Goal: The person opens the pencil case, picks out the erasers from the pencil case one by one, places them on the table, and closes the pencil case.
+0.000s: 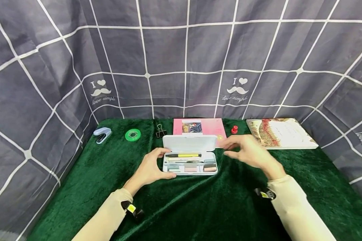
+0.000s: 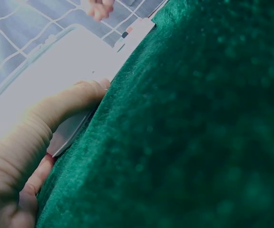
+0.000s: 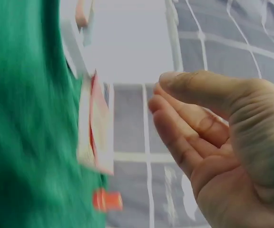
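Observation:
A white pencil case (image 1: 190, 173) sits on the green cloth with its lid (image 1: 190, 144) raised at the back. Inside lie a yellow and black pen (image 1: 185, 155), other slim items behind the divider, and small blocks in the front compartments, among them a pinkish-brown block (image 1: 209, 168). My left hand (image 1: 147, 169) grips the case's left end, thumb along the front edge and fingers round behind. To the right of the case, my right hand (image 1: 250, 152) hovers with fingers loosely bent and nothing in them; in the right wrist view the palm (image 3: 232, 175) shows bare.
Behind the case lies a pink book (image 1: 181, 124), with a black binder clip (image 1: 161, 132) to its left. Further left are a green tape roll (image 1: 133, 135) and a light blue stapler (image 1: 102, 135). A small red object (image 1: 234, 129) and an illustrated book (image 1: 286, 134) lie at right.

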A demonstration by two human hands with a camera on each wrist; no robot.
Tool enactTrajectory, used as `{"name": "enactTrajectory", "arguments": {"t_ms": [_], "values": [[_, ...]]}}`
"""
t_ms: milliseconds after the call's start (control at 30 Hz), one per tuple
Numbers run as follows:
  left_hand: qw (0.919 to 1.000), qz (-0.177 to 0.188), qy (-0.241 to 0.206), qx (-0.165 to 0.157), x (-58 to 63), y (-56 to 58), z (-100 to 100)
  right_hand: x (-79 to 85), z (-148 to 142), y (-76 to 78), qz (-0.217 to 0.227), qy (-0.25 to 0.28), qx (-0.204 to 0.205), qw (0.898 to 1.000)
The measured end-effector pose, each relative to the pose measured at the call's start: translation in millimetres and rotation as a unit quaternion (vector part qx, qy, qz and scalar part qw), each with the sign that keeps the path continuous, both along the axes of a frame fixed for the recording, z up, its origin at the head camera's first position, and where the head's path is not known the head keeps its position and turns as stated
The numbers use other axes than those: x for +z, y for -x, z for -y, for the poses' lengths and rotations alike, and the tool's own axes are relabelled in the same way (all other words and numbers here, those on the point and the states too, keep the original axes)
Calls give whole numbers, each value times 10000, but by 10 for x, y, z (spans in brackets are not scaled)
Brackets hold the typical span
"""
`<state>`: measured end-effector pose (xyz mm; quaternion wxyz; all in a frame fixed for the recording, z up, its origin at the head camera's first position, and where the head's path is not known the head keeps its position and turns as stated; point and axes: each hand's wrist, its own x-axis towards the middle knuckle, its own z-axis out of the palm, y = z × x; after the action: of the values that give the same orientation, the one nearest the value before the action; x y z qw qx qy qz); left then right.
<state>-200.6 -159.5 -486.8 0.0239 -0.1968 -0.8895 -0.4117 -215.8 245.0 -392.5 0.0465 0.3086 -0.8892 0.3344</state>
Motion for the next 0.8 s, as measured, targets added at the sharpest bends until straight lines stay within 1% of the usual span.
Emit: {"name": "enactTrajectory", "arguments": {"t_ms": [67,167,267,400,500,633,700,800], "values": [[10000,6,30,9,-1,5,7,-45,183,32,241,44,284,9993],[10000,18,49,24,1,7,11,-131,356,78,508,-142,577,9969],[10000,26,60,4,3,4,7,-220,426,123,636,-435,820,9937],[10000,32,36,-25,6,4,-12,-285,429,142,677,-656,957,9909],[10000,31,32,-13,-1,6,-17,-278,419,130,562,-662,910,9921],[10000,51,57,24,-13,7,-11,-210,358,100,364,-454,718,9957],[9999,65,61,48,-17,11,-5,-158,268,82,217,-350,557,9976],[10000,58,54,55,-22,15,-2,-93,13,32,-196,-350,264,9988]]}}
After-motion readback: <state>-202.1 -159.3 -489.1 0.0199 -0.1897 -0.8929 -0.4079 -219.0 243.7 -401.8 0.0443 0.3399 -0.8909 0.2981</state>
